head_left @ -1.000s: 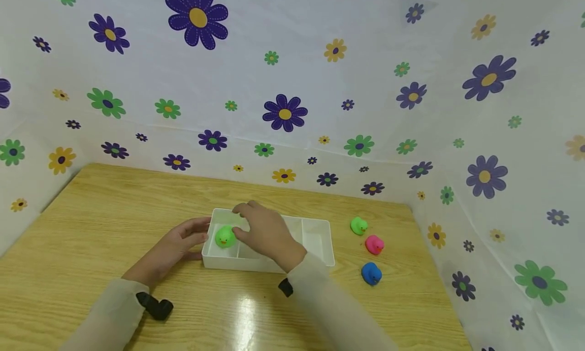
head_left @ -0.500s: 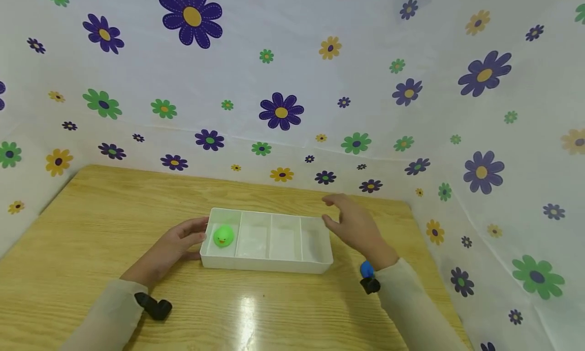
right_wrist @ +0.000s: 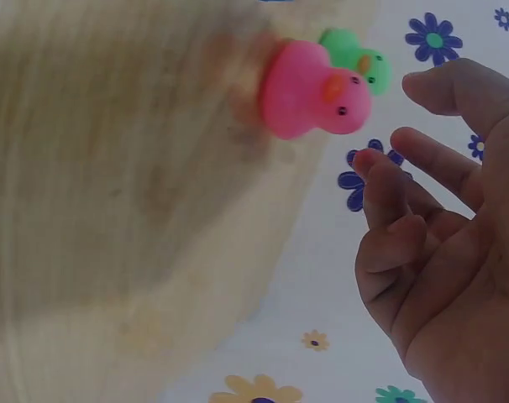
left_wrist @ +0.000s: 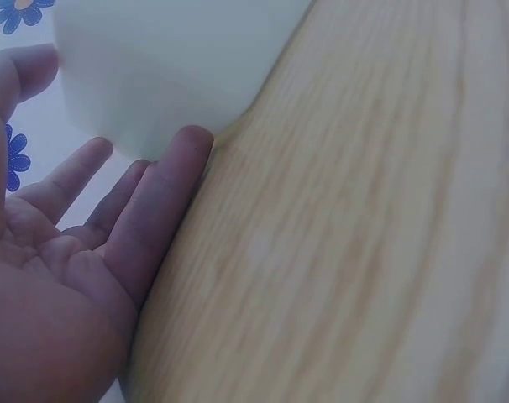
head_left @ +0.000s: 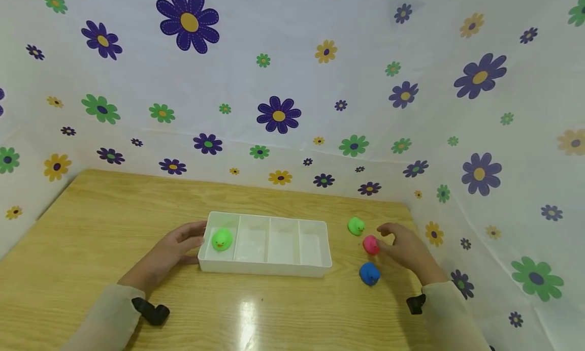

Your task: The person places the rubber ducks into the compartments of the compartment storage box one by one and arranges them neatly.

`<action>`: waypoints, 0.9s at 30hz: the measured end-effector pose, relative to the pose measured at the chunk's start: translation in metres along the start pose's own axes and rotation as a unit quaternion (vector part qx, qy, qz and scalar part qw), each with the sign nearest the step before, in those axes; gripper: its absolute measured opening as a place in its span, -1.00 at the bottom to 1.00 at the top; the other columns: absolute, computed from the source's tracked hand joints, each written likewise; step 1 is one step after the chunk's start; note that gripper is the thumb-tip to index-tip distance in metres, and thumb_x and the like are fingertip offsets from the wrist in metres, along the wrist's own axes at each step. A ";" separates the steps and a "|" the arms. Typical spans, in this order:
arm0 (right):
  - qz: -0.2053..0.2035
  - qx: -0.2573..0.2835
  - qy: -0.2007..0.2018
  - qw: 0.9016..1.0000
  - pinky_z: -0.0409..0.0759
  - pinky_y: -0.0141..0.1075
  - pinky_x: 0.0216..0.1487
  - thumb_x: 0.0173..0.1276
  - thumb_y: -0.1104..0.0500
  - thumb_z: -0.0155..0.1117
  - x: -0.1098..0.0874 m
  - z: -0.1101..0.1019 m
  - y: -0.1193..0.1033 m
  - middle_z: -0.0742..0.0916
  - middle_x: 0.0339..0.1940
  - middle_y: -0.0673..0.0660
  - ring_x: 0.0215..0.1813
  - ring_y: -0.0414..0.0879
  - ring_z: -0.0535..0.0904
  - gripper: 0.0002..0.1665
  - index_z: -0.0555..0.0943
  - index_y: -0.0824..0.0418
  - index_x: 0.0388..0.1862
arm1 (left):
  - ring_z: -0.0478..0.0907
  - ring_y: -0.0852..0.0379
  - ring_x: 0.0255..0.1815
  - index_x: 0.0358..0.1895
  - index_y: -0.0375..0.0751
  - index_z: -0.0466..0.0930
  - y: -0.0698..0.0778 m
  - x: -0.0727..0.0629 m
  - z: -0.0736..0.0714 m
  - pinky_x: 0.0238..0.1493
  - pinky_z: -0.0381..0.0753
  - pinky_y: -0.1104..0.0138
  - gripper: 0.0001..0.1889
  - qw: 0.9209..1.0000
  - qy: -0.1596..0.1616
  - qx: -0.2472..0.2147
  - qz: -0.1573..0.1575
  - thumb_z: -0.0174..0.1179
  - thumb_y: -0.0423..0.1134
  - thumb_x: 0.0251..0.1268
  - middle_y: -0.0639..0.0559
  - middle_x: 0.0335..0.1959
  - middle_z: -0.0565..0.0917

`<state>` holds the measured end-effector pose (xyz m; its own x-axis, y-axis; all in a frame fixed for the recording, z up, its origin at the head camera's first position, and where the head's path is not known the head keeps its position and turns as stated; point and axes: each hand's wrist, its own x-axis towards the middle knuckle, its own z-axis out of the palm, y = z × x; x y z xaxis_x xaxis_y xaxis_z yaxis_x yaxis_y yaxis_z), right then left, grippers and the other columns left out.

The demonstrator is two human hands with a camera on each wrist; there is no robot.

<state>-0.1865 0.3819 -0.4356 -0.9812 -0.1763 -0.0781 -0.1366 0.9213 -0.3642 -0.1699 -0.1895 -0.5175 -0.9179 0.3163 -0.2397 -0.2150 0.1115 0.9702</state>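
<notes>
A white box (head_left: pixel 265 268) with several compartments stands on the table, a green rubber duck (head_left: pixel 222 240) in its leftmost one. My left hand (head_left: pixel 169 249) rests against the box's left end; in the left wrist view its extended fingers (left_wrist: pixel 166 185) meet the white wall (left_wrist: pixel 170 75). To the right of the box, my right hand (head_left: pixel 409 249) is beside a pink rubber duck (head_left: pixel 370 245), thumb and fingers apart. The right wrist view has the pink duck (right_wrist: pixel 305 92) just beyond the fingertips, with nothing in the hand.
Another green duck (head_left: pixel 355 226) sits behind the pink one, and a blue duck (head_left: pixel 369 274) in front of it. A white flowered cloth (head_left: pixel 237 76) surrounds the wooden table (head_left: pixel 201 310) at the back and sides.
My right hand has moved from over the box, across to the right, and down beside the pink duck. My left hand stays at the box's left end.
</notes>
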 end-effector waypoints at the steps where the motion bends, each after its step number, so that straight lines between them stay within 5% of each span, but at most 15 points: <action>1: 0.001 0.007 -0.005 1.000 0.66 0.08 -0.03 0.47 0.05 0.35 -0.002 0.002 0.002 0.72 0.10 0.33 -0.11 0.10 0.64 -0.49 0.60 0.34 0.24 | 0.40 -0.22 0.43 0.65 -0.12 0.10 0.000 0.000 0.000 0.16 0.70 0.09 -0.27 1.000 -0.003 0.001 0.003 0.13 0.05 0.59 -0.25 0.60 0.21; 9: -0.006 0.005 0.012 1.000 0.66 -0.03 -0.12 0.41 0.16 0.39 -0.010 0.017 0.010 0.74 -0.10 0.19 -0.20 -0.01 0.62 -0.74 0.69 0.26 0.00 | 0.38 -0.23 0.45 0.63 -0.14 0.14 -0.003 0.002 0.002 0.17 0.70 0.08 -0.27 1.000 -0.005 -0.002 0.012 0.16 0.05 0.57 -0.26 0.58 0.24; 18: 0.029 0.034 0.005 0.999 0.46 -0.23 -0.43 0.42 0.17 0.36 -0.014 0.022 0.012 0.76 -0.02 0.25 -0.43 -0.08 0.43 -0.69 0.66 0.25 0.08 | 0.34 -0.29 0.48 0.63 -0.15 0.13 -0.001 0.001 0.005 0.19 0.69 0.07 -0.27 1.000 -0.004 -0.001 0.015 0.16 0.03 0.57 -0.27 0.59 0.22; 27: 0.017 0.004 0.010 1.000 0.58 -0.16 -0.27 0.42 0.15 0.39 -0.007 0.024 0.010 0.79 -0.06 0.21 -0.34 -0.09 0.56 -0.73 0.69 0.22 0.03 | 0.33 -0.30 0.48 0.64 -0.17 0.10 0.001 -0.001 0.001 0.17 0.70 0.07 -0.26 1.000 0.003 0.001 0.012 0.15 0.01 0.58 -0.30 0.59 0.21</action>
<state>-0.1773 0.3840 -0.4609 -0.9877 -0.1386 -0.0718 -0.1027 0.9233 -0.3700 -0.1688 -0.1887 -0.5160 -0.9251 0.3128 -0.2154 -0.1915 0.1058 0.9758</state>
